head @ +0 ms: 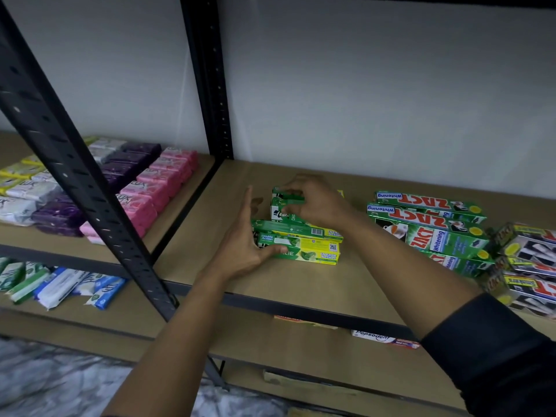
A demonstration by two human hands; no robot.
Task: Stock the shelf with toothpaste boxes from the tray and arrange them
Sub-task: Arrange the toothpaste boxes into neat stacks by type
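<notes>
Head view, looking down at the middle shelf of a black rack. Landmark: the rack's front post.

Left of the post: rows of soap bars in white, purple and pink. Not part of this task.

Just right of the post: left hand, fingers spread, thumb and fingertips against the left end of the nearest toothpaste box, green and yellow. Grip wide, pressing rather than closed around the box.

Further right of the post: right hand reaching to the back of the same small group, fingers pinched narrow on the end of a green box at the rear. About four boxes lie there side by side, long edges touching; the exact count is hidden by the hands.

Far right of the post: red-lettered whitening boxes, already laid in overlapping rows, well apart from the hands. Tray not in view.

Judgement: arranging step in hand, squaring the green group. Next move calls for seating the rear box flush with its neighbours and lining up the left ends, then fetching more stock.
</notes>
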